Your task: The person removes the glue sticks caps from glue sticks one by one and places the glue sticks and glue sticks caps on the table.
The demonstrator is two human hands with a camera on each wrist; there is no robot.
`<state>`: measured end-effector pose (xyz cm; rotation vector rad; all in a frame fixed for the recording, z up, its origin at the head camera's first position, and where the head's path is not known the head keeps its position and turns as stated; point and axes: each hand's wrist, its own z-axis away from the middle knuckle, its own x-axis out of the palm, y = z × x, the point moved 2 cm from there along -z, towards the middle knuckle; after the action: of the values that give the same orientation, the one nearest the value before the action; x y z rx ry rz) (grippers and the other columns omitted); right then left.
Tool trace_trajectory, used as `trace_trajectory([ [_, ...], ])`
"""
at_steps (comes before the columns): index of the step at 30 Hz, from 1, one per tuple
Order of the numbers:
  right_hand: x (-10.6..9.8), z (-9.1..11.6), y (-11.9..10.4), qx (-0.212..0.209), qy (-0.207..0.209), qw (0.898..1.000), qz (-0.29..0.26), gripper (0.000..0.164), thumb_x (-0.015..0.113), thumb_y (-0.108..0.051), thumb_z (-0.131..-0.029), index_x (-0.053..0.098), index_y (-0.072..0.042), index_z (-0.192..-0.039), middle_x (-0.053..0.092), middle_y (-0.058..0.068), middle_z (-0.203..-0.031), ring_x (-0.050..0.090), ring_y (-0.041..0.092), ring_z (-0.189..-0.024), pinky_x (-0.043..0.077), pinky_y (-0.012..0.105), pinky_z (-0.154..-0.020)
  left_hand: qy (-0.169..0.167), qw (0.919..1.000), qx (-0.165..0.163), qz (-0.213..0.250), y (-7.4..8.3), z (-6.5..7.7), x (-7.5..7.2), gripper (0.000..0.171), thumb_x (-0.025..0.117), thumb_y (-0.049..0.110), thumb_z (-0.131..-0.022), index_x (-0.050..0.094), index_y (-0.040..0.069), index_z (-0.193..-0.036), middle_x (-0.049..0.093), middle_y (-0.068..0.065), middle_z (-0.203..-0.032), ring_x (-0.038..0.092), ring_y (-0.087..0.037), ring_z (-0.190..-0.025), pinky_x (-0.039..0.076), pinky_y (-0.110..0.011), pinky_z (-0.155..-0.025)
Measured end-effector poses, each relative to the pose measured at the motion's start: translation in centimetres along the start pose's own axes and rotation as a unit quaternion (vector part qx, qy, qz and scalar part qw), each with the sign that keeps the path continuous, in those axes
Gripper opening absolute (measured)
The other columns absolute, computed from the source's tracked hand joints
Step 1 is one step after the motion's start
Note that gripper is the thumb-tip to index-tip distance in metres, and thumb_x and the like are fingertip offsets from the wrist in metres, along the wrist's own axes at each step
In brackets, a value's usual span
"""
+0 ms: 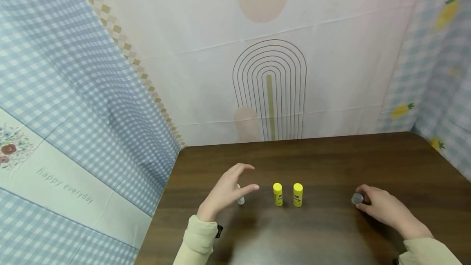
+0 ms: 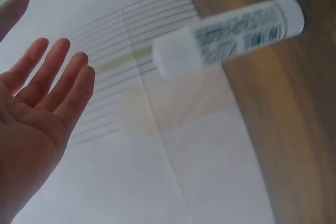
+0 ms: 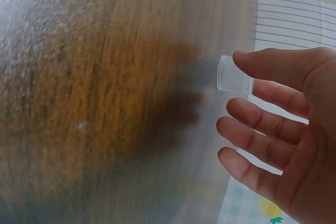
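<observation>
1. Cloth [image 1: 198,89] fills most of my head view: white with a lined arch at the back, blue checks along both sides.
2. Below it I have the dark wood table [image 1: 324,162], its grain running sideways and a pale sheen towards the near side.
3. Left hand [image 1: 229,189]: I see a wide grip, thumb and fingers well apart, with nothing held between them. A pale sleeve [image 1: 200,234] covers the arm behind it.
4. Right hand [image 1: 384,207]: my grip reading here is narrow, thumb and forefinger pinching a small clear cup, the other fingers spread in the wrist view.
5. Two yellow sticks [image 1: 278,194] [image 1: 298,195] stand upright side by side on the table, a little apart, between the hands and nearer the left.
6. White tube [image 2: 239,35], printed with a barcode, stands just beside the left hand, which partly hides it from my head camera.
7. Clear cup [image 3: 229,74], the smallest piece, is at the right fingertips; I cannot tell whether it touches the table.
</observation>
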<state>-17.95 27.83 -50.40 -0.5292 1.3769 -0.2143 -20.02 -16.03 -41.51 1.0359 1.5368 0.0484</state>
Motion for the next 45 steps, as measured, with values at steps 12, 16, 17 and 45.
trace_trajectory([
  [12, 0.1, -0.8, -0.1, 0.002, -0.012, 1.000, -0.004, 0.046, 0.076, -0.023, -0.090, 0.059, 0.004, -0.122, 0.063, 0.004, -0.094, 0.063, 0.022, -0.083, 0.051, 0.045, -0.067, -0.072, 0.9968, -0.034, -0.010, -0.7, -1.8, 7.2, 0.051, 0.074, 0.038, -0.093, 0.058, 0.009, -0.132, 0.061, -0.003, -0.129, 0.061, -0.022, -0.116, 0.050, -0.034, -0.096],
  [16, 0.4, -0.8, 0.0, 0.002, -0.012, 1.000, -0.007, 0.045, 0.075, -0.025, -0.091, 0.060, 0.003, -0.122, 0.064, 0.004, -0.094, 0.063, 0.022, -0.083, 0.051, 0.046, -0.067, -0.100, 0.9932, -0.058, 0.014, -1.0, -2.4, 8.6, 0.043, 0.077, 0.036, -0.091, 0.062, 0.012, -0.123, 0.065, 0.003, -0.115, 0.063, -0.013, -0.106, 0.051, -0.028, -0.089],
  [17, 0.5, -0.8, -0.1, 0.001, -0.011, 1.000, -0.007, 0.045, 0.075, -0.025, -0.091, 0.060, 0.003, -0.122, 0.065, 0.004, -0.094, 0.063, 0.021, -0.083, 0.051, 0.045, -0.067, -0.104, 0.9926, -0.060, 0.016, -1.1, -2.5, 9.0, 0.040, 0.078, 0.036, -0.090, 0.063, 0.013, -0.119, 0.065, 0.006, -0.110, 0.063, -0.011, -0.102, 0.051, -0.026, -0.087],
  [45, 1.3, -1.6, -0.8, -0.023, -0.001, 1.000, -0.010, 0.035, 0.069, -0.019, -0.096, 0.059, 0.003, -0.121, 0.060, -0.001, -0.083, 0.053, 0.013, -0.066, 0.043, 0.035, -0.058, -0.124, 0.9898, -0.070, 0.014, -2.2, -2.4, 10.4, 0.020, 0.076, 0.021, -0.093, 0.064, 0.014, -0.107, 0.071, 0.004, -0.098, 0.065, -0.003, -0.091, 0.052, -0.021, -0.080],
])
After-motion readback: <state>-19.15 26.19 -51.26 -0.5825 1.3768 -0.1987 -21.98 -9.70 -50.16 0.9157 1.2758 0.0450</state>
